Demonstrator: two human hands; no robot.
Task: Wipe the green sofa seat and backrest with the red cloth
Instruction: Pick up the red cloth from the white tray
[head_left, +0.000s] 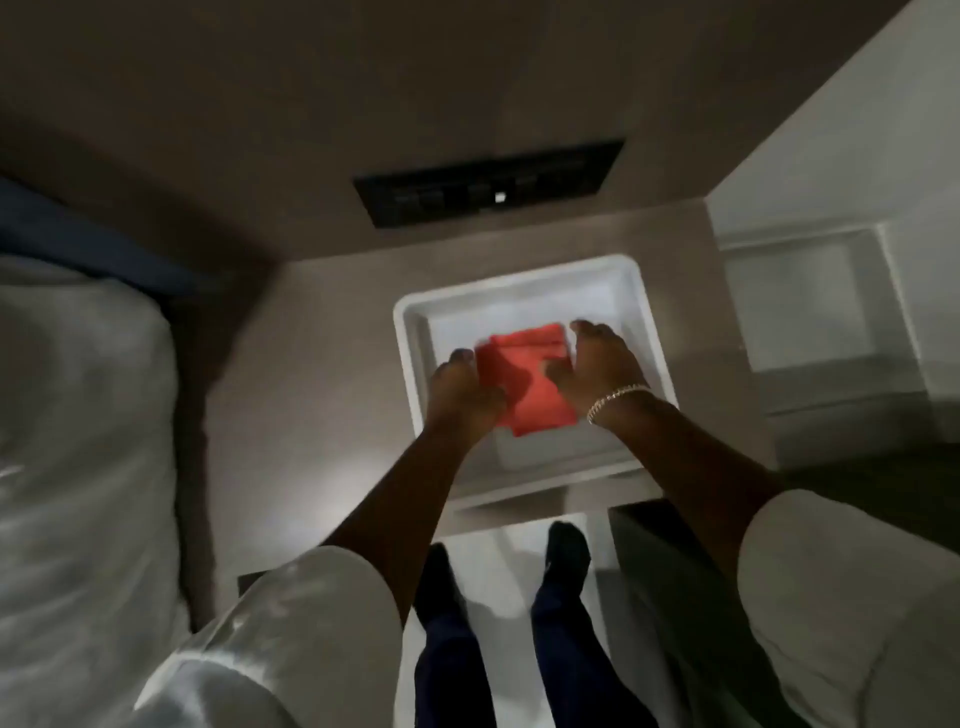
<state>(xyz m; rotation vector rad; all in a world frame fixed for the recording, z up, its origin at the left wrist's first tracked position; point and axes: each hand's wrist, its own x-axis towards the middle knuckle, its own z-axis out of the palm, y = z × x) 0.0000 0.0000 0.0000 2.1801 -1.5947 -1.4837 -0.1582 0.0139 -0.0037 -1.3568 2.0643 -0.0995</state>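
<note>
Red and folded flat, the red cloth (524, 379) is lying in a shallow white tray (410, 332) on a grey-brown surface, and both bare hands are closing in on it from the near side. The left hand (460, 395) is pressing against the cloth's left edge with its fingers curled, while the right hand (597, 371), a chain bracelet (615, 400) at its wrist, is cupping over the right edge with fingers bent rather than spread; whether either has truly pinched the fabric I cannot tell through the blur. The cloth's long axis is running away from the person and slightly left, lying between the two palms, so both hands are about equally near. No green sofa is showing here, so wiping is likely not yet begun; lifting the cloth out seems the step in hand.
</note>
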